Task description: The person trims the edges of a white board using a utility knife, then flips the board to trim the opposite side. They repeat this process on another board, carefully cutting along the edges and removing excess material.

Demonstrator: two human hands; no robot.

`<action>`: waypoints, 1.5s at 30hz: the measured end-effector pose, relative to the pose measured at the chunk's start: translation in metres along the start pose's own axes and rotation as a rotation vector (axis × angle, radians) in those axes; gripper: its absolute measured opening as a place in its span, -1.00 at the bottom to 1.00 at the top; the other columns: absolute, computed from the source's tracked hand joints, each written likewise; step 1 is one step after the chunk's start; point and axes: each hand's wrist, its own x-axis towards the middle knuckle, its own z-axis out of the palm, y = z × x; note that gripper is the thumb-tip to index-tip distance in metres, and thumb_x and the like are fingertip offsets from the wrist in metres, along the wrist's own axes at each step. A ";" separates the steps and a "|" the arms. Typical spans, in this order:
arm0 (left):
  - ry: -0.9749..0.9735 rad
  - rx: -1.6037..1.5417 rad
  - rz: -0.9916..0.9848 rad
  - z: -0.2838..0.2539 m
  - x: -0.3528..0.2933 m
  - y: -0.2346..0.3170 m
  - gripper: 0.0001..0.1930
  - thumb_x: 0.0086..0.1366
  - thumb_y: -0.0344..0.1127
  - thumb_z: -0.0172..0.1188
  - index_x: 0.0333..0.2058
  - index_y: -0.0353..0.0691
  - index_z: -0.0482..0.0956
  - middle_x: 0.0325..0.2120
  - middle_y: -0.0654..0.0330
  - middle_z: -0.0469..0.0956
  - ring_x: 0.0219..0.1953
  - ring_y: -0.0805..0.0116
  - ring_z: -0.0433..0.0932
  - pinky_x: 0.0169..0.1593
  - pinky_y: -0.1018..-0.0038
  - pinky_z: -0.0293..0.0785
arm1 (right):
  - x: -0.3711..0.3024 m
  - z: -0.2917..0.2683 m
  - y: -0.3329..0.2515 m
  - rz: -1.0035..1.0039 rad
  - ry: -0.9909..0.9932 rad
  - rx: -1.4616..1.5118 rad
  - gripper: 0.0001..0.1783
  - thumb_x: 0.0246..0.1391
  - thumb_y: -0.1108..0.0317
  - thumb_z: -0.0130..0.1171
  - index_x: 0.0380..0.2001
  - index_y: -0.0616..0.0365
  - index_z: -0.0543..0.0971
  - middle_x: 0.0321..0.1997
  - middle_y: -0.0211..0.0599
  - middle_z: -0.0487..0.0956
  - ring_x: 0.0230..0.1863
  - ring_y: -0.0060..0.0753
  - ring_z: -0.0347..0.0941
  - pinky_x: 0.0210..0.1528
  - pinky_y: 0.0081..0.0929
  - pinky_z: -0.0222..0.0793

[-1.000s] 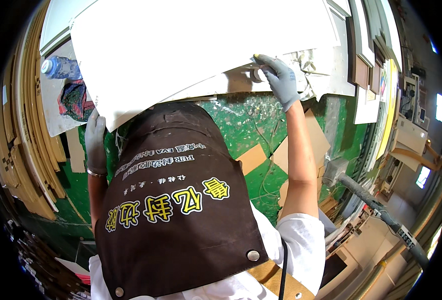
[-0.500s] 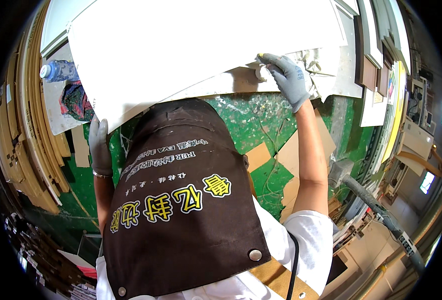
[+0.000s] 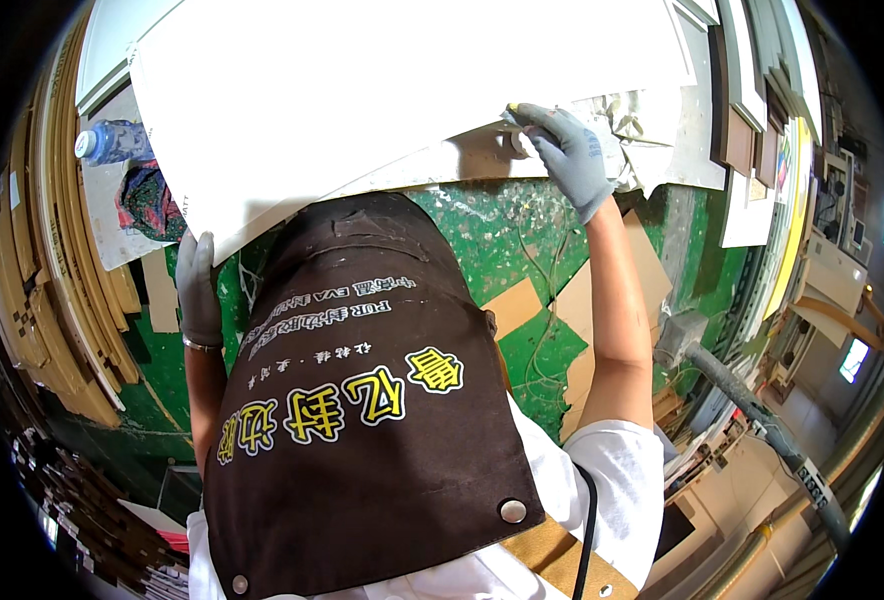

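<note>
A large white panel spreads across the worktable, its near edge running slantwise toward me. At its near left corner is my left hand, in a grey glove, fingers straight and close together with the corner held against them. My right hand, in a matching glove with a yellow fingertip, is above the worktable by the panel's near edge. Its fingers are bent and closed on something small and pale, mostly hidden by the glove. Crumpled whitish sheeting lies just right of that hand.
A blue-tinted plastic bottle and a patterned cloth lie left of the panel. Stacked boards stand at far left; more panels are at right. Cardboard pieces and a thin cord lie on the green floor.
My right hand has shifted very slightly left and up along the panel's edge. My left hand keeps its place at the corner.
</note>
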 end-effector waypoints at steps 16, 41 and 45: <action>-0.018 -0.130 -0.028 0.004 0.006 -0.001 -0.58 0.49 -0.18 -0.11 0.12 -0.41 0.39 -0.02 0.10 0.46 0.01 0.35 0.39 0.14 0.44 0.27 | 0.001 0.002 0.007 0.002 -0.020 -0.006 -0.63 0.15 0.41 0.11 0.02 -0.11 0.64 -0.31 -0.28 0.61 -0.27 -0.31 0.54 -0.14 -0.41 0.46; 0.007 -0.226 -0.131 0.007 0.006 -0.015 -0.55 0.51 -0.15 -0.12 0.19 -0.35 0.34 0.03 0.14 0.43 0.03 0.40 0.42 0.08 0.44 0.39 | -0.007 0.006 0.012 0.030 0.036 0.105 -0.66 0.15 0.41 0.12 0.01 0.02 0.63 -0.23 -0.22 0.64 -0.21 -0.30 0.57 -0.10 -0.39 0.47; 0.063 -0.405 -0.200 0.011 0.007 -0.004 -0.67 0.50 -0.40 -0.15 0.09 -0.50 0.40 0.02 0.00 0.46 0.00 0.22 0.47 0.09 0.38 0.41 | -0.001 -0.003 -0.002 0.017 -0.046 -0.064 -0.63 0.17 0.48 0.10 0.05 0.07 0.61 -0.17 -0.26 0.64 -0.17 -0.39 0.56 -0.08 -0.45 0.46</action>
